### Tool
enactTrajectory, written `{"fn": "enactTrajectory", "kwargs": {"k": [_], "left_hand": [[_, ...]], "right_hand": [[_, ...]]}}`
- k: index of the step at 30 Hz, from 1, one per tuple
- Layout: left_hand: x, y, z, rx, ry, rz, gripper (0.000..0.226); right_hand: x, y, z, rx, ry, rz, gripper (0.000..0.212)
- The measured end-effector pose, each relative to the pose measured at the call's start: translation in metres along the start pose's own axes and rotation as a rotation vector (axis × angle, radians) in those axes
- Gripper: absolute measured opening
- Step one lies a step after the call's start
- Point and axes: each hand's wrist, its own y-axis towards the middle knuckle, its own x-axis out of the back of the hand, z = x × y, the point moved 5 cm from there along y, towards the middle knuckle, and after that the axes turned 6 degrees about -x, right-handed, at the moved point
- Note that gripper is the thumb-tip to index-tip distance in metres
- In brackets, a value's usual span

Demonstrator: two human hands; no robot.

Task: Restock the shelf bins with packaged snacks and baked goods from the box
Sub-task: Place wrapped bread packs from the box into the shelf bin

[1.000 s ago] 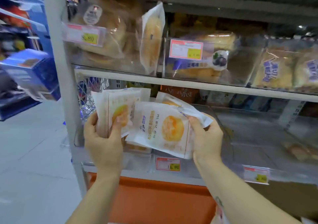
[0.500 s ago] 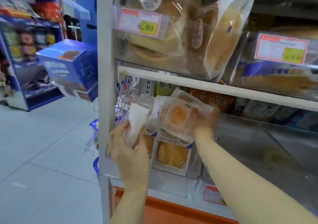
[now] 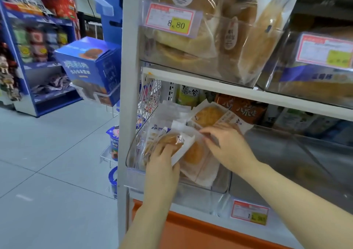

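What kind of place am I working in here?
Probably a convenience store or small supermarket: price tags on clear shelf bins holding packaged bread and pastry packets, plus a blue snack display stand across the tiled aisle.

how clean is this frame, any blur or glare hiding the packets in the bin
Head view: the 8.80 price tag reads clearly, while the lower price tag is smeared; head view: glare streaks the bread bags, but none hides the pastry packets in the clear bin; head view: the right edge goes soft and the shelf post leans from the wide lens.
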Motion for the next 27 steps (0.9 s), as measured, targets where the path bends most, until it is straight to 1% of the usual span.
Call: {"fn": "enactTrajectory", "kwargs": {"k": [2,3,4,5,7,8,9,11,13,14,15,16,17,19,20,22,23,25,27], "left_hand": [[0.004,-0.001,-0.002,-0.012,-0.012,-0.036,0.017],[0.007,-0.002,-0.004,-0.019,-0.025,-0.066,0.018],[0.011,-0.002,-0.005,-0.025,-0.045,-0.105,0.025],[0.016,-0.003,-0.008,-0.040,-0.072,-0.140,0.028],[0.020,-0.003,-0.016,-0.125,-0.121,-0.176,0.022],[0.020,-0.004,-0.022,-0.197,-0.126,-0.173,0.021],[0.018,-0.004,-0.027,-0.278,-0.124,-0.161,0.020],[0.012,-0.004,-0.034,-0.398,-0.106,-0.114,0.015],[0.005,-0.004,-0.034,-0.452,-0.083,-0.064,0.005],[0.003,-0.003,-0.033,-0.450,-0.071,-0.040,0.011],[0.003,-0.003,-0.033,-0.429,-0.072,-0.016,0.024],[0.003,-0.003,-0.031,-0.371,-0.103,0.006,0.033],[0.007,-0.001,-0.031,-0.288,-0.151,0.019,0.035],[0.013,0.001,-0.025,-0.099,-0.256,-0.003,0.030],[0.015,0.003,-0.021,-0.002,-0.323,-0.029,0.034],[0.016,0.005,-0.009,0.191,-0.529,-0.057,0.052],[0.016,0.006,-0.005,0.249,-0.642,-0.061,0.061],[0.020,0.008,-0.005,0.263,-0.742,-0.078,0.074],[0.028,0.010,-0.004,0.231,-0.684,-0.140,0.076]], "right_hand": [[0.002,-0.001,0.010,-0.059,0.206,0.074,0.028],[0.003,0.000,0.014,-0.127,0.285,0.122,0.029],[0.003,0.003,0.016,-0.218,0.372,0.184,0.031],[0.000,0.004,0.016,-0.337,0.493,0.271,0.035],[-0.010,0.004,0.018,-0.604,0.816,0.502,0.048],[-0.013,0.003,0.020,-0.694,0.955,0.582,0.056],[-0.013,0.003,0.019,-0.738,1.057,0.611,0.059],[-0.011,0.005,0.013,-0.725,1.128,0.583,0.051],[-0.007,0.004,0.007,-0.673,1.103,0.507,0.036],[-0.006,0.002,0.002,-0.658,1.110,0.455,0.032],[-0.006,-0.001,-0.002,-0.644,1.127,0.403,0.032],[-0.006,-0.004,-0.005,-0.624,1.137,0.352,0.035],[-0.005,-0.007,-0.007,-0.596,1.128,0.304,0.038],[-0.002,-0.012,-0.007,-0.529,1.108,0.240,0.041],[-0.001,-0.014,-0.005,-0.495,1.125,0.222,0.041],[0.000,-0.017,0.005,-0.424,1.180,0.217,0.040],[0.000,-0.018,0.013,-0.382,1.168,0.229,0.040],[-0.001,-0.017,0.026,-0.298,1.024,0.278,0.042],[-0.002,-0.011,0.029,-0.234,0.779,0.322,0.048]]}}
